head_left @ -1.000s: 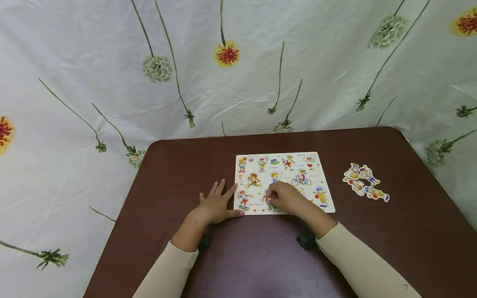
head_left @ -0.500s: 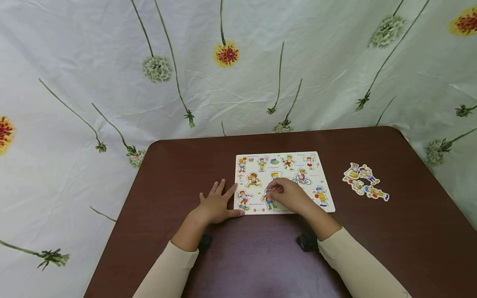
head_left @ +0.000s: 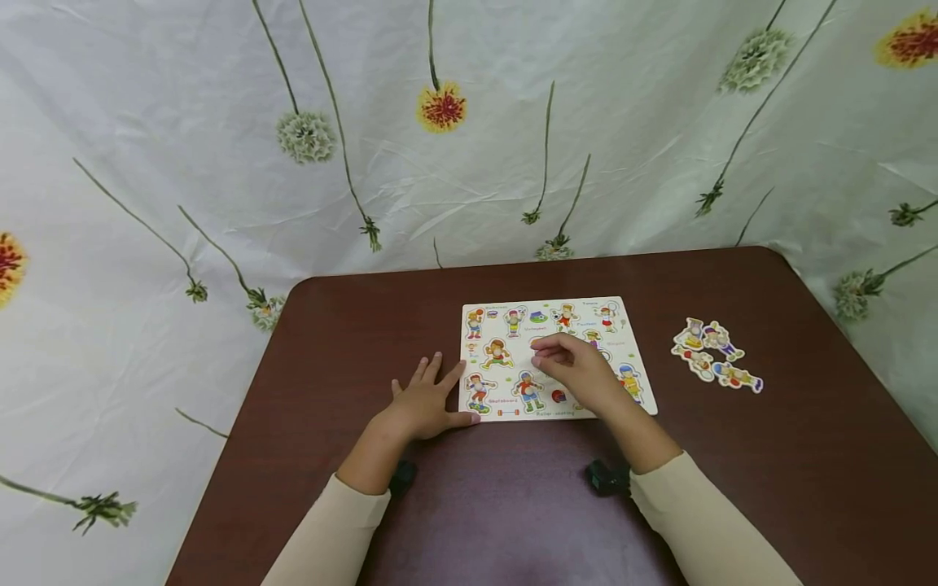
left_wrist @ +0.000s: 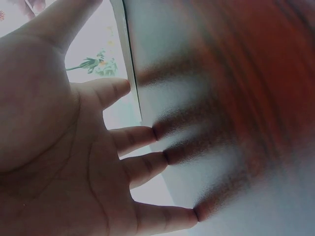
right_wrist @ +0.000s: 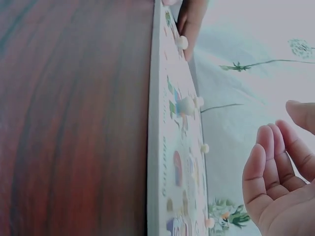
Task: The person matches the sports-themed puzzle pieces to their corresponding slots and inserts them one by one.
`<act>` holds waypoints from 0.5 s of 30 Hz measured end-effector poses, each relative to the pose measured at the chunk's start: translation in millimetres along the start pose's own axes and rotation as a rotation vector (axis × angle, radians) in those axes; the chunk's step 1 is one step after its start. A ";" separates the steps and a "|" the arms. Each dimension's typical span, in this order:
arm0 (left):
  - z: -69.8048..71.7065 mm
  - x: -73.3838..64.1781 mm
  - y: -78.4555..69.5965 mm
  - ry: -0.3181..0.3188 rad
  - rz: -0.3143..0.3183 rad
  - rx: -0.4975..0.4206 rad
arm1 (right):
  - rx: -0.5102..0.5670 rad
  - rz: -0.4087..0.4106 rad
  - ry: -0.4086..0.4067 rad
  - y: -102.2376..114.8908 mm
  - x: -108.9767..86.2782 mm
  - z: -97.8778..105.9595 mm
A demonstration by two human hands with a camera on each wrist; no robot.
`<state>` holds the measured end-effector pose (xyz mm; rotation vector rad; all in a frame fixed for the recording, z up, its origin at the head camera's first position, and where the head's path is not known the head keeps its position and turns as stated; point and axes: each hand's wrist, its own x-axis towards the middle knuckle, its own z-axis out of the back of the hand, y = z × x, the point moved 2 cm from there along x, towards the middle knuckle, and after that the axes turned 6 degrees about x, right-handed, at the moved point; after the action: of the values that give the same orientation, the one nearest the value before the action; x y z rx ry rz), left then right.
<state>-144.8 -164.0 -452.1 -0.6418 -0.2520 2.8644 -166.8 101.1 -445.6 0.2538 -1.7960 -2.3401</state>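
Note:
A white wooden peg puzzle board (head_left: 516,350) printed with children playing sports lies on the table. My left hand (head_left: 425,407) rests flat with fingers spread at its left edge, thumb and index finger touching the board. In the left wrist view the fingertips (left_wrist: 160,158) meet the shiny tabletop. Over the board's middle hovers my right hand (head_left: 579,370), fingers loosely bent. The right wrist view shows the thumb apart from the fingers (right_wrist: 266,162), nothing between them. The roller-skating puzzle piece (head_left: 528,392) lies in the bottom row, its round knob (right_wrist: 186,106) upright.
Several loose puzzle pieces (head_left: 718,354) lie clustered on the brown table (head_left: 733,472) right of the board. A flower-patterned cloth (head_left: 484,187) hangs behind the table. Small dark objects (head_left: 604,478) sit beneath both wrists.
My right hand has left the roller-skating piece and risen up and right over the board, its thumb and fingers parting. The left hand stays put.

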 end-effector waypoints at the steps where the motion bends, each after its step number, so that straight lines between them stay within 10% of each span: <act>1: 0.3 -0.1 -0.1 0.001 0.001 -0.001 | 0.006 -0.002 -0.007 -0.1 -0.2 1.6; 15: 1.2 -0.4 -1.4 -0.004 -0.001 -0.001 | 0.022 -0.018 -0.124 -6.0 -7.7 41.9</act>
<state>-144.7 -162.9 -450.5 -0.6365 -0.2547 2.8650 -169.7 143.7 -440.5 0.1316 -1.8834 -2.3981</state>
